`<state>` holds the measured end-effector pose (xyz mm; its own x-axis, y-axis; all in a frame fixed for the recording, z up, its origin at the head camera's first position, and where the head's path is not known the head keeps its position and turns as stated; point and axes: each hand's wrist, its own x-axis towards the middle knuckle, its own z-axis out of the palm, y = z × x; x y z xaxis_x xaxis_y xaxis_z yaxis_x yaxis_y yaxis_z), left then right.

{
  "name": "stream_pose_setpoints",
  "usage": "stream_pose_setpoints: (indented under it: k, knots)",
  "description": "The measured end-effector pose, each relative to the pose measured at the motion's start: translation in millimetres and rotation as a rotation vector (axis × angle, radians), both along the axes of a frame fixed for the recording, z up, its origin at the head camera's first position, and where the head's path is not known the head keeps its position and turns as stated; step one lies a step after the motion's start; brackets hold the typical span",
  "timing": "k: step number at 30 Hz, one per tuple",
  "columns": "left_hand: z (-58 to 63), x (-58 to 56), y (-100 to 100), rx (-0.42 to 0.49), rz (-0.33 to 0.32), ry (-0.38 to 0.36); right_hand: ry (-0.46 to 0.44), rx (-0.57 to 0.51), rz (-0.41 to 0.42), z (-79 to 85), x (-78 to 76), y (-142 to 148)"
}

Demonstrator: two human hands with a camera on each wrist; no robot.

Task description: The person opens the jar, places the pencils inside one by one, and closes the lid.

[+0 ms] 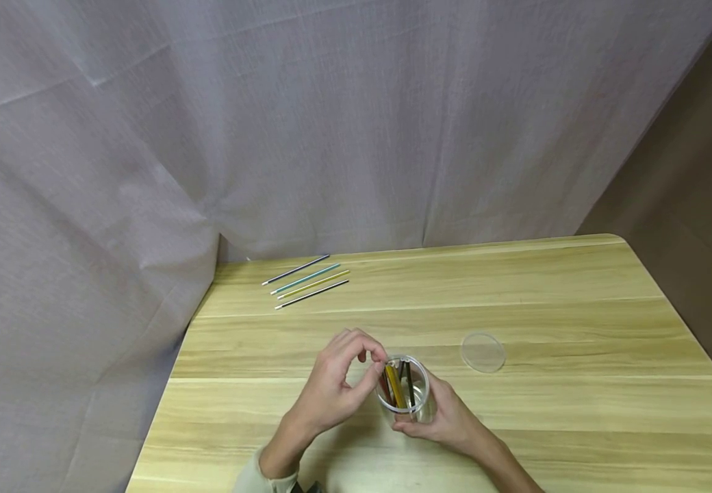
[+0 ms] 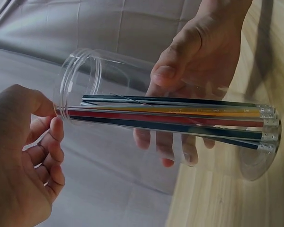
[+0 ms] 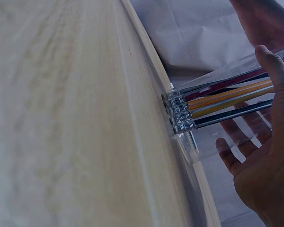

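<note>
A clear plastic jar stands on the table with several pencils inside, their eraser ends down in the wrist views. My right hand holds it from the right side, thumb and fingers around its wall. My left hand is at the jar's open mouth, thumb and index finger pinching the tip of a pencil there. In the left wrist view, the red pencil runs toward those fingertips, beside a yellow-orange pencil and dark ones. The left hand's other fingers are loosely curled outside the rim.
A round clear lid lies flat on the wooden table to the right of the jar. At the back left, several pencils lie side by side in a slanted row. A grey curtain hangs behind the table.
</note>
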<state>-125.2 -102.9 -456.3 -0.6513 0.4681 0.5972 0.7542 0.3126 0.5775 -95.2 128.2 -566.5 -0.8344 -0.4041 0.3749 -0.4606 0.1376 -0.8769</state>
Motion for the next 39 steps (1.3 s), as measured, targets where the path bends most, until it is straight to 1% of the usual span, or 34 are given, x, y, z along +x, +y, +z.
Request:
stream_pose_setpoints:
  k: [3, 10, 15, 18, 21, 27, 30, 36, 39]
  knots:
    - [-1.7, 0.0, 0, -0.018, -0.006, -0.015, -0.002, -0.007, 0.006, -0.8, -0.4, 0]
    - [-4.2, -1.1, 2, -0.034, 0.004, -0.037, -0.001, -0.011, 0.007, -0.3, -0.1, 0]
    - [-4.7, -2.6, 2, -0.032, 0.005, -0.032, 0.001, -0.006, 0.006, 0.3, 0.3, 0]
    - [-3.7, -3.9, 0, -0.029, 0.009, -0.026, 0.009, 0.004, -0.001, -0.9, 0.0, 0]
    - [-1.7, -5.8, -2, -0.025, 0.017, -0.027, -0.001, 0.003, -0.001, -1.2, 0.1, 0]
    - [3.5, -13.7, -9, -0.014, 0.039, -0.017, -0.025, -0.008, 0.008, -0.4, 0.4, -1]
    - [4.2, -18.9, -13, -0.006, 0.052, -0.009, -0.02, -0.01, 0.009, -1.1, -0.3, -1]
    - [0.8, -31.2, -21, 0.008, 0.09, 0.005, -0.006, -0.015, 0.01, -2.4, -0.3, -1]
    - [-1.9, -37.9, -26, 0.008, 0.124, -0.015, -0.02, -0.017, 0.01, -1.9, 0.2, -1]
